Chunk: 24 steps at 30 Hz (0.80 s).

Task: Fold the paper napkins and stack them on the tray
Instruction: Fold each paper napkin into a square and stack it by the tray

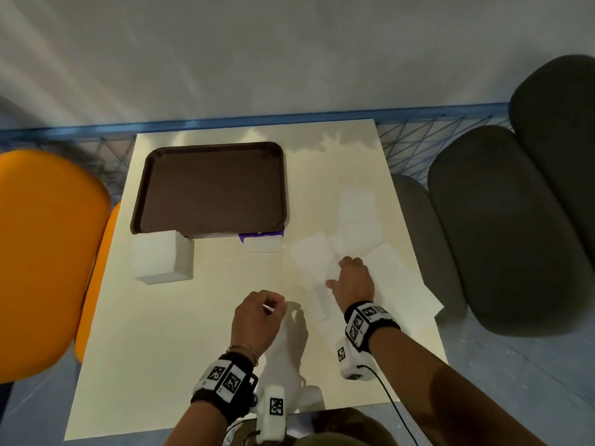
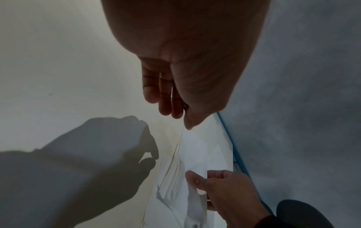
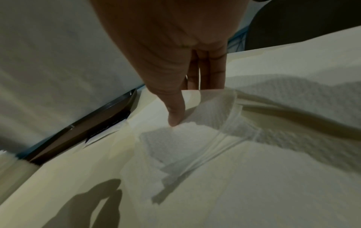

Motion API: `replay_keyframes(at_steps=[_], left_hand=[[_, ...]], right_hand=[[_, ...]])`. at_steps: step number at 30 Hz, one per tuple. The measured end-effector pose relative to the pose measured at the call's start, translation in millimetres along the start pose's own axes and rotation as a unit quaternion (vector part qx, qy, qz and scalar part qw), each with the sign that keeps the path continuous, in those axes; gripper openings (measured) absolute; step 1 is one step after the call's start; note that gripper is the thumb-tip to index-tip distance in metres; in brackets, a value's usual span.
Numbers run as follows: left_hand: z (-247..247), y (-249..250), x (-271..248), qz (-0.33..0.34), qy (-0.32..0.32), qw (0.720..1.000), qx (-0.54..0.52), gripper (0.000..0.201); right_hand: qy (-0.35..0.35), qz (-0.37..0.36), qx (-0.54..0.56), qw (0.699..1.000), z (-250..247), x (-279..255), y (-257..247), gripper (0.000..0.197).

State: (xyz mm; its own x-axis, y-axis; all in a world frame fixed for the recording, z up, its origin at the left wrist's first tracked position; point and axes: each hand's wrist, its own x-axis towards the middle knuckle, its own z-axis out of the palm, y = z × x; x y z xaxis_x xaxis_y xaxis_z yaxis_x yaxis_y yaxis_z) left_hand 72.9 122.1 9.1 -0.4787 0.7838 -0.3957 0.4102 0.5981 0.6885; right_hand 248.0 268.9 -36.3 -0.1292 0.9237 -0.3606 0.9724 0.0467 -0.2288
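A brown tray with nothing on it lies at the table's far left; its edge shows in the right wrist view. Several loose white napkins lie spread over the table's right side. My right hand rests among them and pinches one napkin, thumb on top and fingers behind its lifted edge. My left hand is curled near the table's middle, and its thumb and fingers pinch that napkin's near corner. A thick stack of napkins stands by the tray's front left corner.
A white pack with purple print pokes out from under the tray's front edge. An orange chair stands left of the cream table, grey cushioned seats to the right, and a blue mesh rail behind.
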Motion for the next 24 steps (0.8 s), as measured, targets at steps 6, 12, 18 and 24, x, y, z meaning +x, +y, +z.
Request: replay_keyframes(at_steps=[6,12,18,24], left_hand=[[20.8,10.3,-11.2,-0.02,-0.006,1.0,0.006,0.007],[32.1,15.4,-17.7,-0.033,-0.009,0.999,0.01,0.006],[39.2,20.7,-21.2,-0.035,-0.019,0.999,0.012,0.005],[38.8,25.9,-21.7,-0.054,-0.017,0.998,-0.008,0.013]], right_hand=[[0.003,-0.068,-0.048,0.997,-2.3,-3.8,9.2,0.046],[0.011,-0.106,-0.056,0.993,0.9,-3.3,14.5,0.046],[-0.03,0.023,0.125,0.991,-4.8,14.5,22.3,0.028],[-0.066,0.008,0.21,0.975,-29.0,15.0,22.0,0.012]])
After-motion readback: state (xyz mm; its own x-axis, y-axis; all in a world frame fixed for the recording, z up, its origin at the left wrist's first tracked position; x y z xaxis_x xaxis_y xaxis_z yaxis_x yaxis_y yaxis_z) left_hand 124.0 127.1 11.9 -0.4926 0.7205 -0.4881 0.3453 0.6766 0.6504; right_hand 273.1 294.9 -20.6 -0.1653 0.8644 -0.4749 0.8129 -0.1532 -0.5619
